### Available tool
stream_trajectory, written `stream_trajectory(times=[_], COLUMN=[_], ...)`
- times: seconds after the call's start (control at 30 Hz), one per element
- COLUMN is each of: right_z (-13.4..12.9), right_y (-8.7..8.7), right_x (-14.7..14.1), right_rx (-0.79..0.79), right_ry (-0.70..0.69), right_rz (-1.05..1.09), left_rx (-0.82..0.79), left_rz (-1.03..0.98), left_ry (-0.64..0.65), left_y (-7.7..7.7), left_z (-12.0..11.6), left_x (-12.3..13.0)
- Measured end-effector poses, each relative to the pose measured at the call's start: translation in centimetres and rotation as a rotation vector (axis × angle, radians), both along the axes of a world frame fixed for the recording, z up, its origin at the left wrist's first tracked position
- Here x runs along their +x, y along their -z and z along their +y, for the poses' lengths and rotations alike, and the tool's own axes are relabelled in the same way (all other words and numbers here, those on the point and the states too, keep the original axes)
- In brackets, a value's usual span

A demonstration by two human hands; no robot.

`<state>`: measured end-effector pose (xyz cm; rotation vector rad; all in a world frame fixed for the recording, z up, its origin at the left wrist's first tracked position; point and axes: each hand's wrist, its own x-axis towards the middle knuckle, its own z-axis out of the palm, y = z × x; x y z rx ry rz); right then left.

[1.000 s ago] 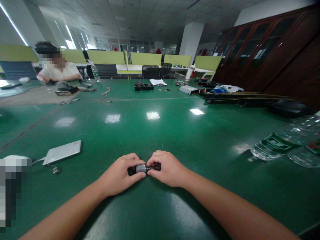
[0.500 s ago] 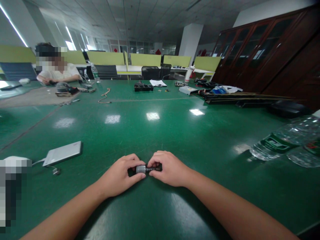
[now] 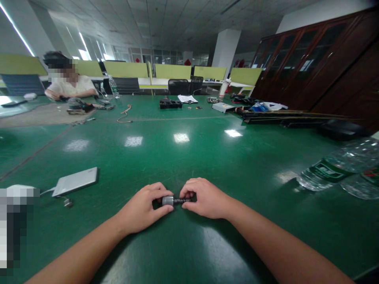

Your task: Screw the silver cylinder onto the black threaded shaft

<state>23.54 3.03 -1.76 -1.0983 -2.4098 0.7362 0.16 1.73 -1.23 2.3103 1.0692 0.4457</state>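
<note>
My left hand (image 3: 147, 208) is closed around a small silver metal cylinder (image 3: 167, 201), with thumb in front and fingers behind. Out of the cylinder's right end runs a dark ridged shaft (image 3: 177, 201), lying level just above or on the green tabletop. The fingers and thumb of my right hand (image 3: 204, 199) pinch the shaft's right part, and its far end is hidden in them. A short stretch of shaft shows between my two hands.
On the left lie a silver power bank (image 3: 75, 181) with a cable and a small metal piece (image 3: 68, 202). Plastic bottles (image 3: 328, 171) lie on the right. Farther off are a black tray (image 3: 171, 103), papers (image 3: 187, 99), dark metal rails (image 3: 266, 117) and a seated person (image 3: 72, 86).
My right hand has slid a little to the right along the shaft, so more of the shaft shows. My left hand stays on the cylinder.
</note>
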Motion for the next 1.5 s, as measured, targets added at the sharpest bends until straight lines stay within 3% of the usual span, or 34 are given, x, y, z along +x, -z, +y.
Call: stream_trajectory(times=[0.57, 0.87, 1.0, 1.2, 1.5], right_z=[1.4, 1.2, 0.6, -0.4, -0.4], right_y=[-0.8, -0.7, 0.0, 1.4, 0.8], right_x=[3.2, 2.7, 1.1, -1.7, -1.0], right_rx=[-0.188, -0.236, -0.185, 0.015, 0.033], right_ry=[0.064, 0.049, 0.076, 0.062, -0.002], right_rz=[-0.074, -0.021, 0.040, 0.100, 0.001], left_rx=[0.025, 0.017, 0.015, 0.021, 0.031], left_rz=[-0.019, -0.022, -0.042, -0.084, -0.066], left_ry=[0.008, 0.007, -0.001, 0.044, -0.003], left_y=[0.3, 0.3, 0.6, 0.3, 0.6], left_z=[0.0, -0.1, 0.1, 0.1, 0.4], left_x=[-0.4, -0.4, -0.5, -0.3, -0.1])
